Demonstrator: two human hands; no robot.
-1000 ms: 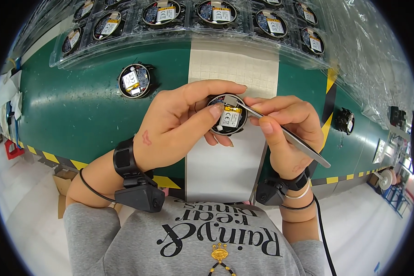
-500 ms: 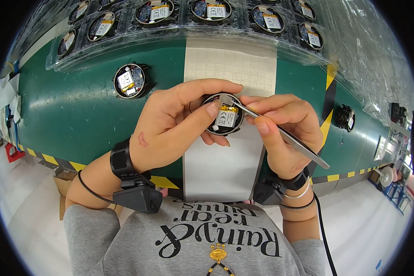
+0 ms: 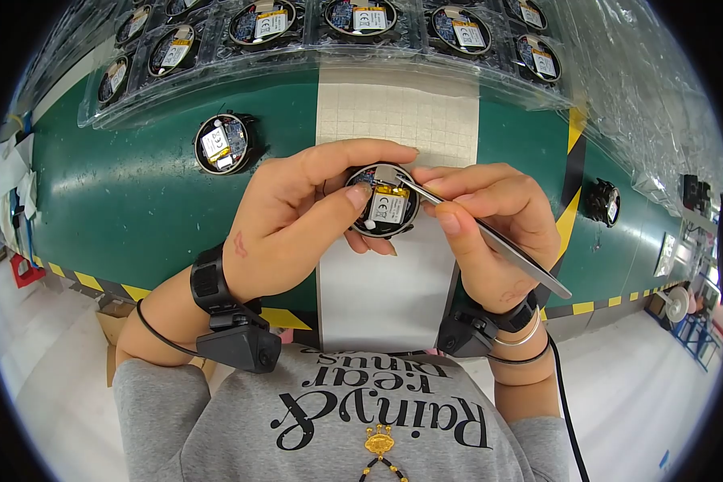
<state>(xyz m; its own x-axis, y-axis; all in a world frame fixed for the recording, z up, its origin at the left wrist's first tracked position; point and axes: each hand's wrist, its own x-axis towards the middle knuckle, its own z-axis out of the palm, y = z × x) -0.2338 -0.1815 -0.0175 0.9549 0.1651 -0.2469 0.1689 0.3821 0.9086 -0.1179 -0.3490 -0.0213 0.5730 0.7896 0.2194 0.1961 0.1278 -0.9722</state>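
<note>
My left hand (image 3: pixel 289 213) grips an opened round watch body (image 3: pixel 388 207) by its rim, thumb across its left side and fingers curled behind and below. Inside the dark case show a white battery, yellow tape, a grey metal-like piece and blue circuit board. My right hand (image 3: pixel 494 233) pinches a pair of metal tweezers (image 3: pixel 522 259). Their tips reach into the upper part of the watch body, at the grey piece. Whether the tips grip anything is too small to tell.
Clear plastic trays (image 3: pixel 289 68) with several similar watch bodies stand along the far side. One opened watch body (image 3: pixel 223 145) lies at left on the green mat (image 3: pixel 120 193), another (image 3: pixel 602 201) at far right. A pale gridded strip (image 3: pixel 398 104) runs down the middle. Crumpled clear plastic (image 3: pixel 643 120) lies far right.
My left thumb has drawn back a little to the left, uncovering more of the grey piece and circuit board. The tweezers stay at the watch body's upper part.
</note>
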